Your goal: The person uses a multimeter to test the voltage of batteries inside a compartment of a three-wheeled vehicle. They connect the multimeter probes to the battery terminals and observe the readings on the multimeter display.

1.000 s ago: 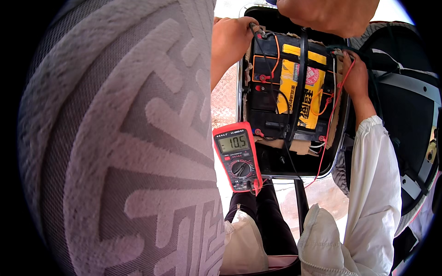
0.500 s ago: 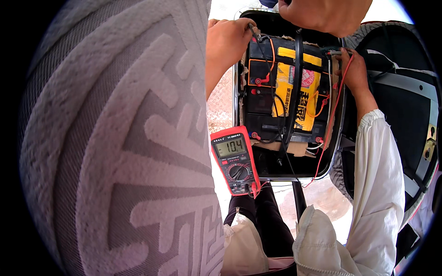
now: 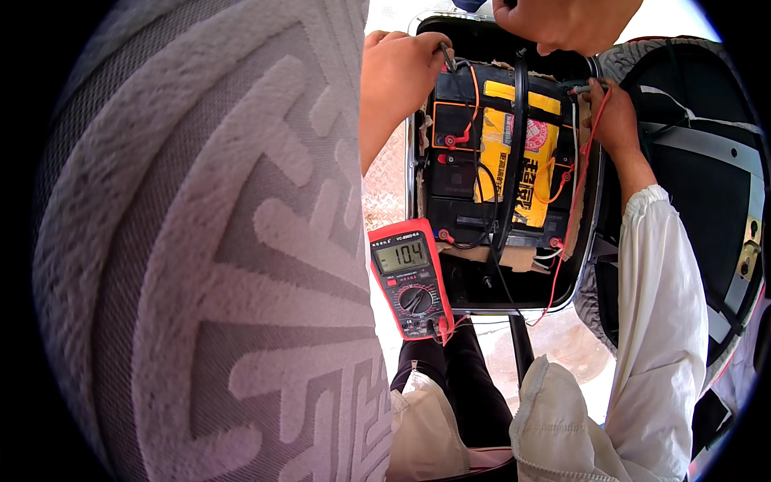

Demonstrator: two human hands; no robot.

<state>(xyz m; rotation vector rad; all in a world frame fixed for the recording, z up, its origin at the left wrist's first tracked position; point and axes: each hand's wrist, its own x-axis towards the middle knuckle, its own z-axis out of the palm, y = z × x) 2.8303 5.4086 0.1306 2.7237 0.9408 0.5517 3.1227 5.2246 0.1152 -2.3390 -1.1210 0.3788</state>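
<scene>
A: Nearest item?
B: White sleeve [image 3: 662,313], right of the case [image 3: 546,285]. Grey cloth [image 3: 201,241] blocks the view's left half.
A: Meter?
B: Red-framed meter [image 3: 414,277], at the case's near left corner, digits on display.
A: Contents?
B: Black batteries [image 3: 458,181] fill the case's middle; yellow label [image 3: 494,165], black strap [image 3: 520,136] across.
A: Right hand?
B: Right hand [image 3: 617,120] crosses the case's right edge; fingers narrow, holding the red lead [image 3: 589,161] at its end. Tip contact: cannot tell.
A: Left?
B: Left hand [image 3: 405,68], far left corner; fingers pinched on a dark probe [image 3: 447,56].
A: Farthest?
B: Co-worker's hand [image 3: 570,22], over the far edge; fingers: cannot tell.
</scene>
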